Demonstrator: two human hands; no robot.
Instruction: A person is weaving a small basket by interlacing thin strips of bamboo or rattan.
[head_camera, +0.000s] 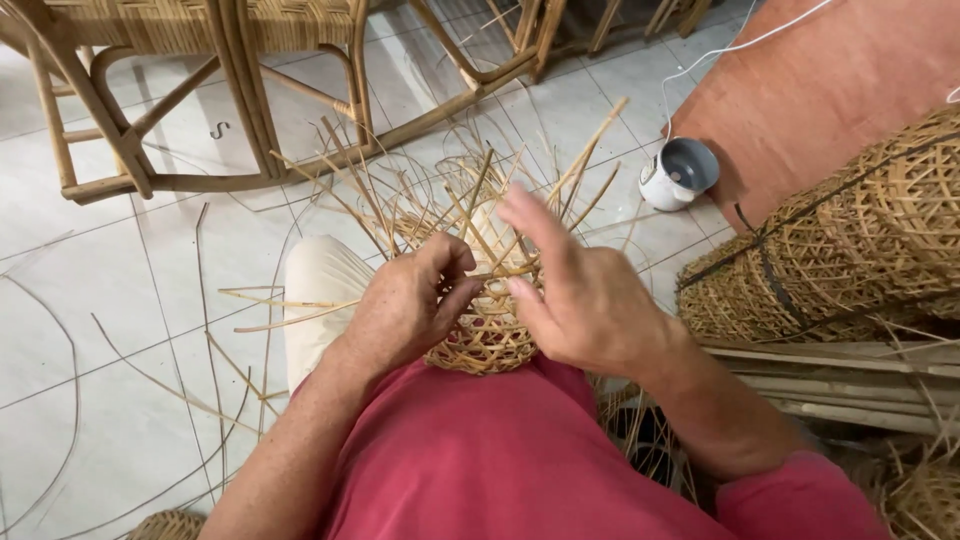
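The fingers of the left hand (405, 305) were curled shut, pinching a thin pale cane strip on the half-woven open-lattice rattan basket (487, 330) at frame centre, resting on the lap. The right hand (580, 300) spread open, fingertips touching the upright strands.

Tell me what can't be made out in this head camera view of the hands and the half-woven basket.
- Base of the half-woven basket: hidden against the red shirt.
- Left hand fingertips: curled under, pinch unclear.
- Right hand palm: turned away; fingers slightly blurred.
- Stacked woven baskets: cut off by the right edge.
- White pot contents: too dark to tell.
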